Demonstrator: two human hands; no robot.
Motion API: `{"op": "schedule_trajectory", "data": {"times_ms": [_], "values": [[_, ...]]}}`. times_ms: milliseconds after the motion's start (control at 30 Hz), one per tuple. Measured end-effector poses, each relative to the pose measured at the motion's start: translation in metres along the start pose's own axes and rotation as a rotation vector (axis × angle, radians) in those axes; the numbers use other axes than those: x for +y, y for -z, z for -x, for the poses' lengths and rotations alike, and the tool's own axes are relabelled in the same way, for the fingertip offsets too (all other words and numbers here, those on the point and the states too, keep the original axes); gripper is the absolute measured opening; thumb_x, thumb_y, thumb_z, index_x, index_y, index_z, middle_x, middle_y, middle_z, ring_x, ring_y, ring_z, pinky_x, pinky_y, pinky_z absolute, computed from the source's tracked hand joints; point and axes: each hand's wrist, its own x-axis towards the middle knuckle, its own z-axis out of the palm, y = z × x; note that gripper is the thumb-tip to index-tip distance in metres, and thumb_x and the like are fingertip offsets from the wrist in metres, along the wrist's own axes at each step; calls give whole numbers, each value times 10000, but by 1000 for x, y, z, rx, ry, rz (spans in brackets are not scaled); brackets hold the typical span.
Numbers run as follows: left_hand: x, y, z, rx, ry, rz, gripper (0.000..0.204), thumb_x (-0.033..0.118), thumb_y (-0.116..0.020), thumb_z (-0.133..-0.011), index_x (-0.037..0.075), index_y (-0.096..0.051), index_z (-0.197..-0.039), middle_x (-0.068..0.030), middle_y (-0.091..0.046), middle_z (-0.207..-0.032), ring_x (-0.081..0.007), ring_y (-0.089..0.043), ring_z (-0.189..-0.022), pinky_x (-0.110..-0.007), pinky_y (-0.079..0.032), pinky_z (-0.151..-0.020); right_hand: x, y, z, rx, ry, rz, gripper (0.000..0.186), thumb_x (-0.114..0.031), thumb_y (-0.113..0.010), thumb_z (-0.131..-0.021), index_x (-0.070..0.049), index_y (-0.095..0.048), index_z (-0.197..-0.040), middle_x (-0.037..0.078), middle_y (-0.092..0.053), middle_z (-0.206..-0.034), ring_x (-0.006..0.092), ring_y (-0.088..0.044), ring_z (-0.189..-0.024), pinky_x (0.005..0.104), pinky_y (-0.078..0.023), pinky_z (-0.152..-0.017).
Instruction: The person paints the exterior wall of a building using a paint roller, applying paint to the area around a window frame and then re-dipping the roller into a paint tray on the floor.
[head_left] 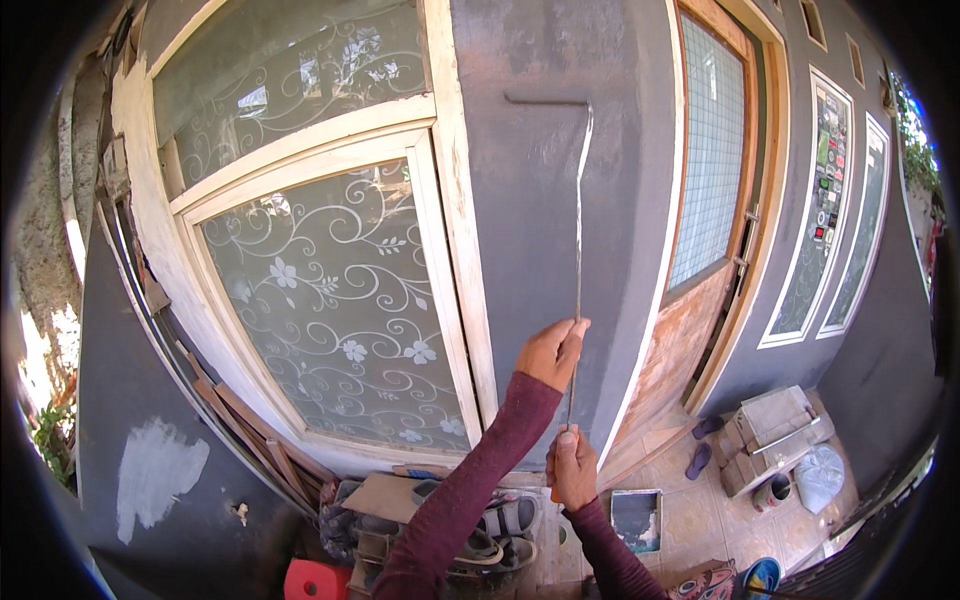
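Both my hands grip a paint roller (580,220) with a long, thin metal rod. My left hand (555,352) is the upper one, its fingers closed around the rod. Below it, my right hand (572,470) is wrapped around the lower end, where a bit of orange handle peeks out. At the top the rod bends left into a narrow grey roller head (545,99), which lies against the dark grey wall (530,220) between the window and the door. The paint there looks uneven and partly shiny.
A cream-framed window (455,250) with floral glass is left of the wall strip; a wooden door (660,370) stands right. Below are a shoe rack with sandals (515,515), a red stool (317,580), a paint tray (637,520), stacked blocks (765,435) and purple slippers (698,461).
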Motion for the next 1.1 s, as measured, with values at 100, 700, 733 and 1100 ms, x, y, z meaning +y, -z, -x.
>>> {"op": "schedule_trajectory", "data": {"times_ms": [100, 700, 733, 1100], "values": [[22, 4, -24, 5, -17, -5, 341, 326, -532, -973, 44, -705, -1054, 0, -509, -628, -87, -463, -586, -270, -388, -547, -31, 0, -17, -16, 26, 47, 447, -457, -410, -1019, -41, -493, -876, 16, -467, -638, 78, -455, -466, 221, -353, -380], [62, 10, -83, 69, -115, 23, 349, 318, -524, -970, 34, -712, -1047, 2, -499, -584, -79, -462, -558, -268, -392, -543, -90, -3, -67, -30, 69, 56, 433, -430, -431, -1012, -54, -475, -801, 16, -457, -574, 80, -435, -416, 232, -350, -367], [55, 6, -72, 76, -91, 28, 345, 314, -522, -972, 36, -711, -1051, 3, -496, -578, -76, -455, -553, -267, -388, -539, -79, -2, -60, -22, 51, 45, 425, -420, -433, -1012, -53, -475, -800, 16, -458, -575, 79, -435, -417, 233, -349, -368], [-5, -27, 4, 78, -26, 37, 286, 261, -539, -992, 45, -702, -1083, 7, -523, -614, -58, -487, -590, -242, -410, -549, 8, 32, -13, -7, -24, -42, 293, -308, -474, -984, -28, -532, -919, -8, -481, -566, 63, -435, -425, 232, -342, -383]]}}
